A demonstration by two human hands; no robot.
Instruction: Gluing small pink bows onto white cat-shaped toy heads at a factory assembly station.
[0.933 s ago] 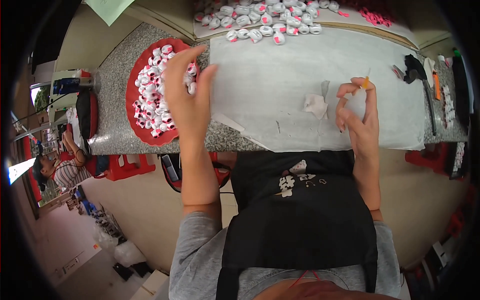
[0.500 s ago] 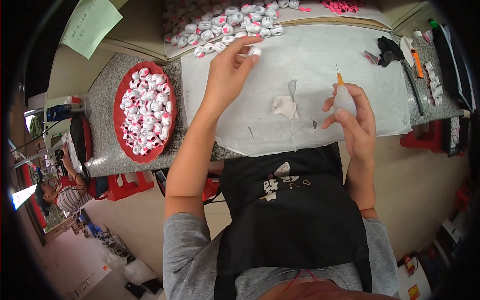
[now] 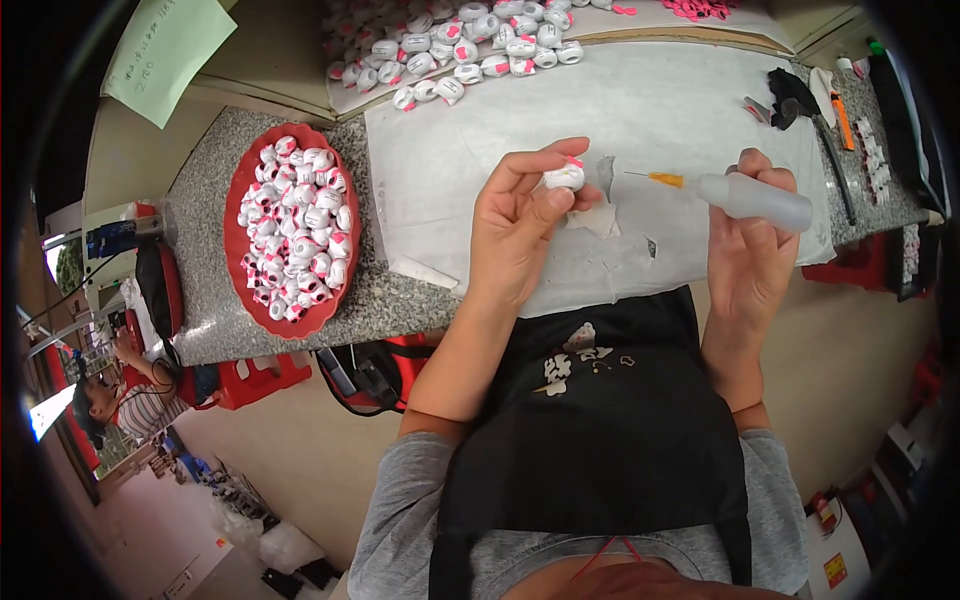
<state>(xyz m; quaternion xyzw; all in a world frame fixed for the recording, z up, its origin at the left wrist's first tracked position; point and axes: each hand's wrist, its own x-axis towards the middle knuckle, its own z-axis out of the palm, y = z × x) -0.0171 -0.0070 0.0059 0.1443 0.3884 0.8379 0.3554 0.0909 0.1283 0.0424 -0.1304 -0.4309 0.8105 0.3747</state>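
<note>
Between the thumb and fingers of my left hand (image 3: 522,215) is a small white piece with pink details (image 3: 565,175), rounded like a tiny figure head. My right hand (image 3: 752,225) grips a translucent squeeze bottle (image 3: 755,200) with an orange needle tip (image 3: 665,180). The bottle lies nearly level, its needle pointing left toward the white piece with a gap between them. Beneath the left fingers, a crumpled white wipe (image 3: 597,222) and a grey scrap (image 3: 606,175) rest on the white paper sheet (image 3: 450,180).
Left of the paper stands a red scalloped tray (image 3: 232,250) heaped with similar pieces. More white pieces (image 3: 470,50) crowd the back shelf, near small pink parts (image 3: 697,8). A black cloth (image 3: 790,98) and an orange-handled tool (image 3: 842,122) lie at right. A person (image 3: 140,390) sits far left.
My left hand has come from the back pile toward the middle with a white piece. My right hand has tipped the bottle from upright to nearly level, needle leftward.
</note>
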